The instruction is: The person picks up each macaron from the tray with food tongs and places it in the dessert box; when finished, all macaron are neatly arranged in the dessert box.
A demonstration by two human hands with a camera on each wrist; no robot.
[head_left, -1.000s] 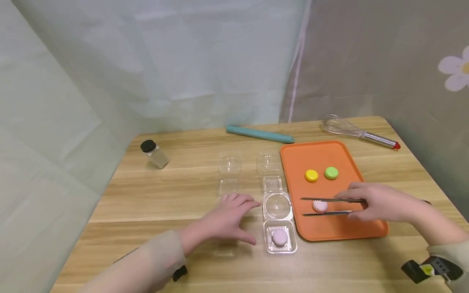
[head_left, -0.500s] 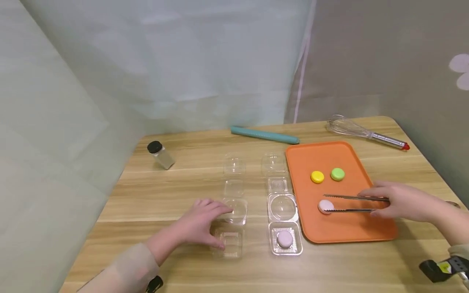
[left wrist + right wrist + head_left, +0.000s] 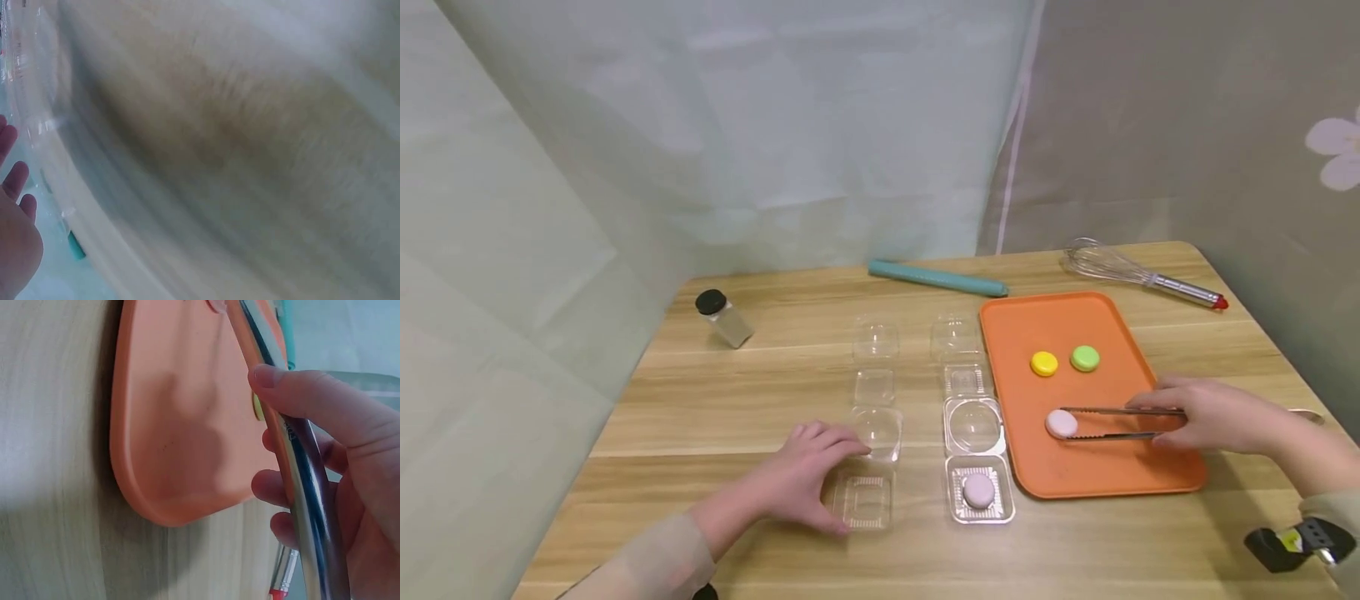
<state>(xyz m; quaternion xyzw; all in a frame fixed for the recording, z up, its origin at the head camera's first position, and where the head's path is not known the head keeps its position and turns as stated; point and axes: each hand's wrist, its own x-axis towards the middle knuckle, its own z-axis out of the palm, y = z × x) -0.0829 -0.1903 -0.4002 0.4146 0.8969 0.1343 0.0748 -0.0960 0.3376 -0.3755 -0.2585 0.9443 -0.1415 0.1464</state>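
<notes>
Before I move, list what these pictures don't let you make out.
- Right wrist view: the marking on the metal tongs, too small and blurred to read; both ends are cut off by the frame.
- Head view: their rear end, hidden by the right hand.
- Head view: most of a metal object, behind the right forearm.
- Left wrist view: much of the left hand, cut off by the left edge.

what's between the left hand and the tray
In the head view, between the left hand and the tray lie an empty box, clear and open, then a second box holding a lilac macaron.
</notes>
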